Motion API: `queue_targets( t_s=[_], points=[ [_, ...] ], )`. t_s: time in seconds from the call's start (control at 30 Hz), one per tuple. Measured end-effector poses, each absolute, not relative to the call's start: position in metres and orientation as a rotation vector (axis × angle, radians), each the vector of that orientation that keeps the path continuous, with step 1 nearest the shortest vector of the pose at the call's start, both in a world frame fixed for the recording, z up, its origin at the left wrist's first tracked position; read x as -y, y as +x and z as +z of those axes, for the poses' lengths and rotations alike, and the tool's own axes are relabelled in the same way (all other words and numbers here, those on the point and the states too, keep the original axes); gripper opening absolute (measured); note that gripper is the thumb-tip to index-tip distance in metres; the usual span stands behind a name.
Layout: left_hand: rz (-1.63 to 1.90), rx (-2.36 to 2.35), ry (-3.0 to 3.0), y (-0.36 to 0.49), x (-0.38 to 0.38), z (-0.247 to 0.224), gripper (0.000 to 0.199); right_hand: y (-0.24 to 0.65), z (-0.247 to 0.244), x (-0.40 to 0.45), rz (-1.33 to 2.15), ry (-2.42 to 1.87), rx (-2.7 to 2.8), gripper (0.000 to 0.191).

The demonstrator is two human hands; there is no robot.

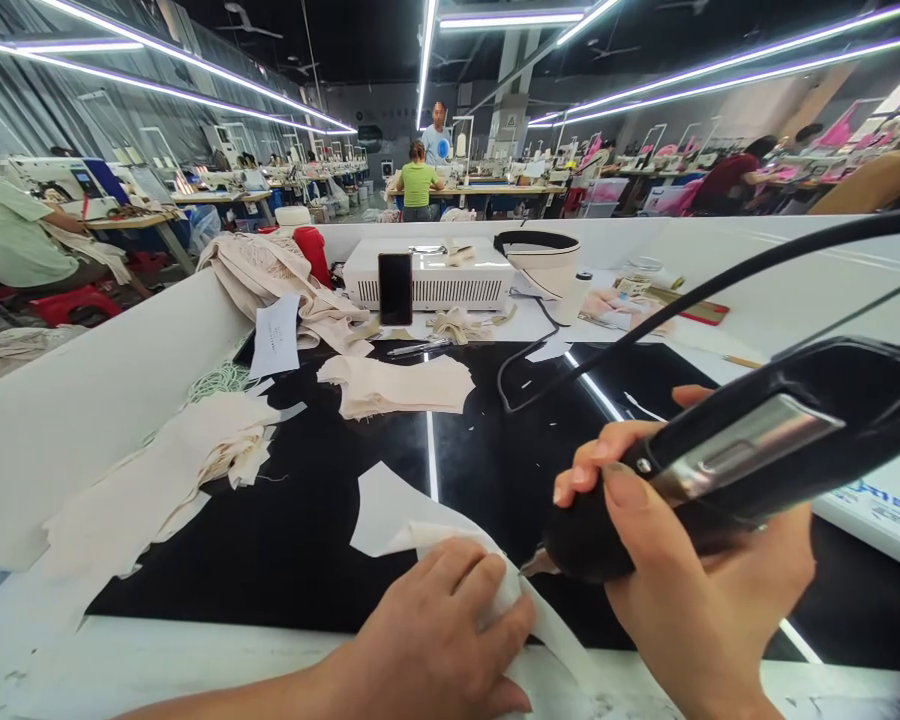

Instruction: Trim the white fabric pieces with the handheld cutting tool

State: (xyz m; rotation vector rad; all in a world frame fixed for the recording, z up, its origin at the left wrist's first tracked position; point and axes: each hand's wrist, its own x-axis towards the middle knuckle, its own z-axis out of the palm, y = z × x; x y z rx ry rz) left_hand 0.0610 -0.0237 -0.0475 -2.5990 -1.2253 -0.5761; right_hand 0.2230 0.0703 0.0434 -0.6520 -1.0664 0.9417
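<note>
My right hand (pixel 690 560) is wrapped round a black, corded electric hand cutter (pixel 742 460) with a silver side plate. Its narrow metal tip (pixel 538 565) points left, at the edge of a pale cloth piece (pixel 450 530). Over that cloth lies my left hand (pixel 442 620), its curled fingers gripping it against a white shaped sheet (pixel 390 505) that looks like a pattern. I cannot tell whether the tip touches the cloth. Both hands work at the near edge of a black glossy board (pixel 300 550).
Cream cut pieces lie in a stack (pixel 397 385) and a larger pile (pixel 165 470). Behind them are a phone (pixel 395 290), a white vented box (pixel 450 270) and a round bin (pixel 538 262). The black cord (pixel 690 290) arches across the right. Several people sit beyond the white partition.
</note>
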Motion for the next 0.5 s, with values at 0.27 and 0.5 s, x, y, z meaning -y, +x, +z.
queue_targets(
  t_s=[0.27, 0.5],
  points=[
    [-0.577, 1.205, -2.574, 0.061, 0.022, -0.047, 0.066, 0.217, 0.040, -0.078, 0.958, -0.567, 1.042, 0.059],
    [-0.641, 1.235, -2.661, 0.058, 0.024, -0.036, 0.058, 0.215, 0.037, -0.080, 0.931, -0.562, 1.132, 0.035]
  ],
)
